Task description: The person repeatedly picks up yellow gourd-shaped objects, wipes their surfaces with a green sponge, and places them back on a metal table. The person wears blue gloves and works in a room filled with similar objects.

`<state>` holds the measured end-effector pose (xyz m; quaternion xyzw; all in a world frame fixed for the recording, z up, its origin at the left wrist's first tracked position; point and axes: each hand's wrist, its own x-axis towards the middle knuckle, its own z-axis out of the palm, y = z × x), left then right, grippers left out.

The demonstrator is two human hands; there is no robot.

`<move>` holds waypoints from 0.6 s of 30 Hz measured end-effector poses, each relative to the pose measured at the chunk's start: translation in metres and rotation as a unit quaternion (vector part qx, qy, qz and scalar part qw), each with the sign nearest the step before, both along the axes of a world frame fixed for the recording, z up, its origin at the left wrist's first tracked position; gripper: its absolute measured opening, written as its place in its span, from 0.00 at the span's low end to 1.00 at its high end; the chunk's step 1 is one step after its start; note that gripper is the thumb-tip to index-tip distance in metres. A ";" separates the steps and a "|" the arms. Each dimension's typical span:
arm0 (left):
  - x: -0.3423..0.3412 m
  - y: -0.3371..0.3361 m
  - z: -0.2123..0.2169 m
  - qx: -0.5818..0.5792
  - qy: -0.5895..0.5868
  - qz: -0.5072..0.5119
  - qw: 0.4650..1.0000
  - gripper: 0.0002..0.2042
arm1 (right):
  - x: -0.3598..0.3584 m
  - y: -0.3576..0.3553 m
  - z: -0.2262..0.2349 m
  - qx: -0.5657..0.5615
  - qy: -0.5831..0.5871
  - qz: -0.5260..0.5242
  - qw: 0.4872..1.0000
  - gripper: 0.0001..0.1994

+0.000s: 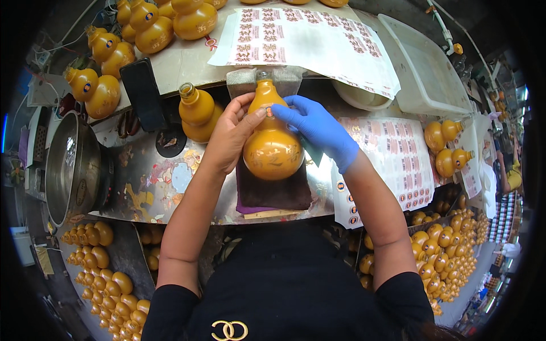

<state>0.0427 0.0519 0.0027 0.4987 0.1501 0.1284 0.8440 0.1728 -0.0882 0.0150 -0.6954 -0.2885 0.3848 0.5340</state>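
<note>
Head view: the amber gourd-shaped bottle (273,153) is cradled dead centre, its long axis running six to twelve, mouth toward twelve! From the bare left hand (232,132) it lies at three o'clock; from the blue-gloved right hand (318,126), at nine. Neither is nearer: its waist is touched by both. The left is curved around that waist, thumb laid against the small label (269,112); the right thumb is set opposite, fingers bent, a green flat piece (313,152) apparently pinched below the palm. Forearms are angled in from seven and five o'clock.
</note>
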 end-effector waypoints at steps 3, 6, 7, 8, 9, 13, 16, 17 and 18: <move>0.000 0.001 -0.001 0.000 0.001 -0.003 1.000 0.26 | 0.001 0.000 0.000 0.010 0.008 0.002 1.000 0.32; 0.000 0.000 0.001 -0.011 0.006 -0.001 1.000 0.26 | -0.001 -0.001 0.002 0.021 0.009 -0.002 1.000 0.31; 0.000 0.000 0.002 -0.015 0.010 -0.002 1.000 0.26 | -0.001 0.000 0.000 0.012 -0.004 -0.003 1.000 0.31; 0.001 0.001 0.002 -0.019 0.014 -0.003 1.000 0.26 | 0.001 0.001 -0.003 0.003 -0.017 -0.003 1.000 0.30; 0.002 0.000 0.001 -0.003 0.007 0.003 1.000 0.26 | 0.001 0.002 -0.005 -0.007 -0.030 -0.004 1.000 0.30; 0.003 -0.002 -0.008 0.033 -0.010 0.013 0.999 0.25 | 0.000 0.002 -0.003 -0.002 -0.027 0.000 1.000 0.29; 0.003 -0.001 -0.011 0.031 -0.017 0.010 0.999 0.25 | 0.001 0.002 -0.006 0.015 -0.012 0.003 1.000 0.28; 0.003 -0.001 -0.012 0.029 -0.019 0.009 0.999 0.25 | -0.001 0.002 -0.005 0.023 -0.007 -0.001 1.000 0.28; 0.003 -0.001 -0.012 0.023 -0.021 0.007 0.999 0.25 | -0.002 0.002 -0.004 0.031 -0.002 -0.004 0.999 0.28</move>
